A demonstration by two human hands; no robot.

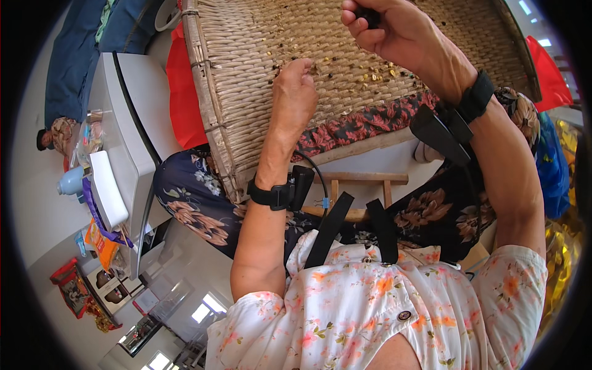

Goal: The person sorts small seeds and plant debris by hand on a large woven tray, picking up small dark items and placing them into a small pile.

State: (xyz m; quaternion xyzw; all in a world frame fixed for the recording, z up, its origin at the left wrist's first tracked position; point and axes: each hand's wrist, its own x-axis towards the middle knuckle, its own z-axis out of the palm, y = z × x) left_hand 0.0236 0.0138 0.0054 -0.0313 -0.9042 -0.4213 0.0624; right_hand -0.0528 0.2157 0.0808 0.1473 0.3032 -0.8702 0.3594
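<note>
A woven wicker tray (245, 69) lies across my lap, with a strip of dark red floral cloth (360, 115) along its near edge. My left hand (296, 90) rests low over the weave, fingers bent down beside a few dark beans; whether its fingertips pinch one is hidden. Above the tray's right part, my right hand (393, 39) is curled around a cluster of dark beans (367, 17). Yellow kernels and dark beans (370, 76) lie scattered on the weave between and below the hands. Both wrists wear black straps with devices.
A wooden stool frame (360, 178) shows below the tray. At left stands a white cabinet (134, 106) with a white container (108, 189) and packets on it. Red material (182, 92) hangs by the tray's left edge. A blue bag (552, 171) is at right. Another person's legs (74, 60) show upper left.
</note>
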